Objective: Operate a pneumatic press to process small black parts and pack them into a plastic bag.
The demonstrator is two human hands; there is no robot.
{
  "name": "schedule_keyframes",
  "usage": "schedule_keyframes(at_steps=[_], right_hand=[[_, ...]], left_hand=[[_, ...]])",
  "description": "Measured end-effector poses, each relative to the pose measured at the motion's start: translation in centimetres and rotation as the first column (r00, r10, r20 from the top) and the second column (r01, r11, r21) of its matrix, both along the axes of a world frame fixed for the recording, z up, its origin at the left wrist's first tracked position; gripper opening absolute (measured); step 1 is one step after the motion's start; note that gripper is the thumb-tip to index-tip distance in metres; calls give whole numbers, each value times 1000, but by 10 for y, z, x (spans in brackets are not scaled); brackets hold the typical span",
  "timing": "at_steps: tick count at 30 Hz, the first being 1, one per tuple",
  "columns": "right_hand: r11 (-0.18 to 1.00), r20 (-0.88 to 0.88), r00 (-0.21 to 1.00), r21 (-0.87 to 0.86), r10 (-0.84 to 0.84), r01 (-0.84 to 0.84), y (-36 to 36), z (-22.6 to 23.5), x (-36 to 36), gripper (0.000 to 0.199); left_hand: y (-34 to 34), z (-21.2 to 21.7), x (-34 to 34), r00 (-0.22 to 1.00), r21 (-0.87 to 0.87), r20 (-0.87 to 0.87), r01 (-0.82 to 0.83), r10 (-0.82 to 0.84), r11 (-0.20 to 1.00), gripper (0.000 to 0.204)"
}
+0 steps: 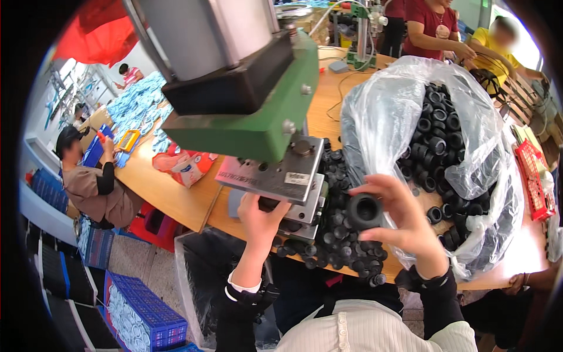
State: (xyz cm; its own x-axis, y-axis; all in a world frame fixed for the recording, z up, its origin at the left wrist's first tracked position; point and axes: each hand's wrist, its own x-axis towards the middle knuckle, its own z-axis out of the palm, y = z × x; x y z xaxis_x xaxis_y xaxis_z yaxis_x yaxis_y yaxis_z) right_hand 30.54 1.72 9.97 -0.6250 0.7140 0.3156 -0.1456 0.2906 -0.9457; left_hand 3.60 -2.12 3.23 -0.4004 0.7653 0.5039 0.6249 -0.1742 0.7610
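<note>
My right hand (404,220) holds a small black tire (365,212) between thumb and fingers, its round opening toward me. It hovers over a pile of small black round parts (346,246) on the table. My left hand (261,223) reaches into the gap of a metal die (275,176) on a green press (246,129). Its thumb and a finger curl around something dark there, and the fingertips are partly hidden under the upper plate.
A clear plastic bag (375,111) full of black tires (437,141) lies open at the right. Beyond it stands a red basket (533,179). A red-and-white bag (185,164) lies left of the press. Blue crates (143,317) stand on the floor. Other people work at left and far right.
</note>
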Motion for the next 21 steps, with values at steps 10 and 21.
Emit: schedule_keyframes(at_steps=[10, 21], right_hand=[[951, 118, 975, 271, -186, 149, 3, -52, -111, 61], [894, 212, 943, 421, -258, 151, 14, -40, -141, 30]], left_hand=[[-127, -84, -88, 842, -74, 84, -529, 533, 846, 37], [-111, -124, -129, 933, -87, -177, -331, 312, 940, 53]])
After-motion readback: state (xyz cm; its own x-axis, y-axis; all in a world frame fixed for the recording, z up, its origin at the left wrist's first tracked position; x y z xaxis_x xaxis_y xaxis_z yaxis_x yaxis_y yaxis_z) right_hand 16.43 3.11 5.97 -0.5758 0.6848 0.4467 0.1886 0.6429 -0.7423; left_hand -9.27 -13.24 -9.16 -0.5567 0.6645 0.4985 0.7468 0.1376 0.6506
